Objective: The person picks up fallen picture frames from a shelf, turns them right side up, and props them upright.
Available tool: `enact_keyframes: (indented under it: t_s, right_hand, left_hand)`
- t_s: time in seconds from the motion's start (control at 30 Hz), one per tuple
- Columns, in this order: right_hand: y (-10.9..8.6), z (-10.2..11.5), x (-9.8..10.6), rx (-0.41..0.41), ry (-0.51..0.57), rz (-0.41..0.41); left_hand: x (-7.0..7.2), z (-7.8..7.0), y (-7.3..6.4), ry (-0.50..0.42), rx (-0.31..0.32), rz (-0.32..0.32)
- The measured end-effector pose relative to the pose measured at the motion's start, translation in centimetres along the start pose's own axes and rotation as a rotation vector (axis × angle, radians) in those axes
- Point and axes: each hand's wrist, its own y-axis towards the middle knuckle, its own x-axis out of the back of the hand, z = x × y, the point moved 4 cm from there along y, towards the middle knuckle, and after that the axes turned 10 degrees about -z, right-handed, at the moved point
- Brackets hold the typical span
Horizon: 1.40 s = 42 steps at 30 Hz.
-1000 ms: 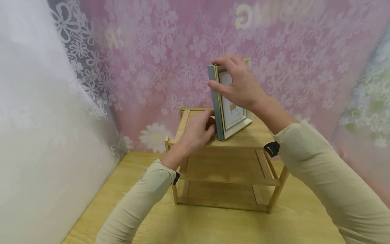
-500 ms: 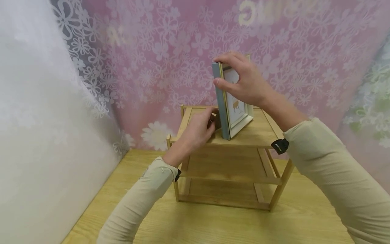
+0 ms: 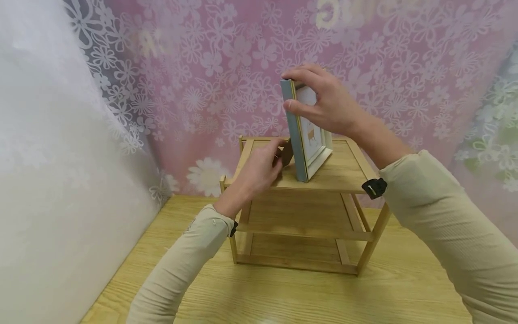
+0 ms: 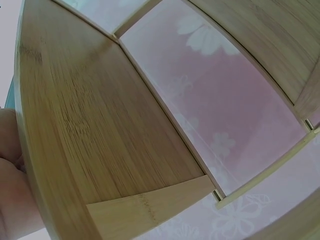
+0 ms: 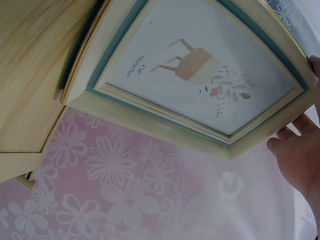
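Note:
A picture frame (image 3: 311, 121) with a blue-grey side, gold trim and cream border stands upright on the top shelf of a wooden rack (image 3: 344, 168). My right hand (image 3: 332, 99) grips its upper edge and near side, thumb on the side. In the right wrist view, the frame's picture (image 5: 200, 75) shows a chair and flowers; the fingers hold the frame's corner. Behind the frame, my left hand (image 3: 259, 168) pinches a brown support flap (image 3: 288, 153) with curled fingers. Its fingertips are partly hidden. The left wrist view shows mostly rack boards, with part of the hand (image 4: 15, 185) at the left edge.
Two lower shelves (image 3: 299, 209) of the rack lie beneath the top one. The rack stands on a wood-grain surface (image 3: 283, 292). A pink floral backdrop (image 3: 202, 90) hangs behind it, and a white sheet (image 3: 60, 157) is on the left.
The frame has turned and shifted slightly right on the shelf, with the right hand still on it. More of the brown flap shows beside the left hand. The head view has shifted slightly.

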Motion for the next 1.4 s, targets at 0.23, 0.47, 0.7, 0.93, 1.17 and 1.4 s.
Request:
enact_keyframes:
  t_s: [0.23, 0.47, 0.7, 0.93, 1.17, 1.4]
  right_hand:
    - [-1.2, 0.4, -0.1, -0.074, -0.049, 0.111]
    - [-0.2, 1.0, 1.4, -0.053, -0.005, 0.154]
    - [-0.8, 1.2, 1.7, -0.042, -0.017, 0.184]
    - [-1.3, 1.0, 2.1, -0.080, 0.037, 0.176]
    - [-1.9, 0.7, 2.3, -0.095, 0.084, 0.179]
    - [-1.6, 0.6, 2.2, -0.103, 0.087, 0.200]
  left_hand:
    - [-0.4, 0.0, -1.5, 0.029, -0.009, 0.011]
    - [0.2, -0.4, 0.1, 0.071, -0.029, -0.009]
    - [0.0, -0.9, -0.3, 0.122, -0.086, -0.007]
    - [-0.1, -1.3, -0.6, 0.123, -0.074, -0.011]
    - [-0.3, -1.5, -0.8, 0.137, -0.100, -0.026]
    - [-0.3, -1.3, -0.6, 0.126, -0.096, -0.020]
